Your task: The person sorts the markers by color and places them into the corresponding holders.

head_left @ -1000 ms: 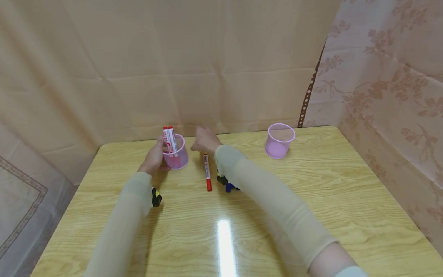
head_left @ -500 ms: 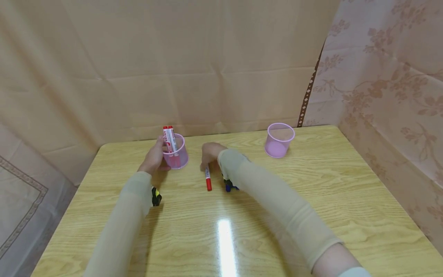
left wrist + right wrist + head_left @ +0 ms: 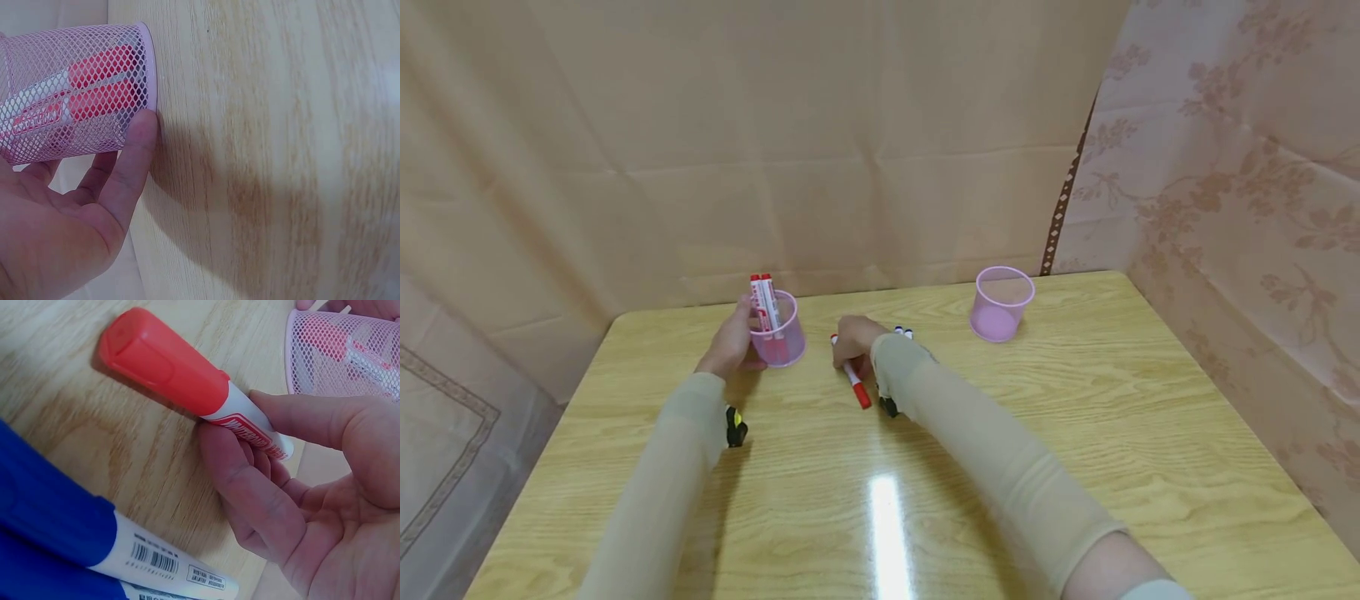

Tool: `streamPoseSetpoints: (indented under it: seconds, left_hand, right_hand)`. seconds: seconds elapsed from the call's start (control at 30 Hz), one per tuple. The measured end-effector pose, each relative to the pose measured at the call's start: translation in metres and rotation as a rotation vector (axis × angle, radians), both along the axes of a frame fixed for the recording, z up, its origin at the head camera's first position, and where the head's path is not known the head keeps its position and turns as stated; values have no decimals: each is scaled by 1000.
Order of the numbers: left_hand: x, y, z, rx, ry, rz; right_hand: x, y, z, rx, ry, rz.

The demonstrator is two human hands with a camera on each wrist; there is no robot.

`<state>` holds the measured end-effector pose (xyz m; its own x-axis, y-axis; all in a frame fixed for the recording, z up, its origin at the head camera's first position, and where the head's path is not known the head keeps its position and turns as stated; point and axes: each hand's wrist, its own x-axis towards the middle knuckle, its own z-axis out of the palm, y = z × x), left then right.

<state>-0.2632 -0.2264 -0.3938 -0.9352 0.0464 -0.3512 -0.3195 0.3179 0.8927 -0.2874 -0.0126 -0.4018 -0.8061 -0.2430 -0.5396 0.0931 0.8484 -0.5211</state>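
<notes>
My left hand (image 3: pixel 727 343) holds the side of a pink mesh pen holder (image 3: pixel 792 343), which stands upright at the back left of the table. Two red markers (image 3: pixel 765 304) lean in it, cap ends down, as the left wrist view shows through the mesh. To its right, my right hand (image 3: pixel 854 340) pinches a red marker (image 3: pixel 169 365) by its white barrel between thumb and fingers. The marker's red cap points toward me, close over the wood. Beside that hand lie two blue-capped markers (image 3: pixel 50 494), mostly hidden by my wrist in the head view.
A second pink mesh pen holder (image 3: pixel 1000 321) stands upright at the back right, with no pens visible in it. The wood-grain table (image 3: pixel 790 500) ends at a beige curtain (image 3: pixel 850 167); flowered cloth (image 3: pixel 1240 208) hangs on the right.
My right hand has come back toward me from the table's far side and taken hold of the red marker, whose cap end has swung slightly right. My left hand stays at the pen holder.
</notes>
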Motion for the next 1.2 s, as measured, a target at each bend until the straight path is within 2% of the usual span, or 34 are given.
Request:
streamPoseSetpoints:
  seconds: [0.1,0.53,1.2]
  left_hand:
    - [-2,-1,-5,-20,12,-1]
    - [-3,-2,-6,-36,13,1]
    - [-2,-3,-8,-31,0,12]
  right_hand:
    - [0,1,-1,-20,-13,-5]
    - [2,4,-3,-101,-31,-28]
    - [4,3,0,-61,-14,-2]
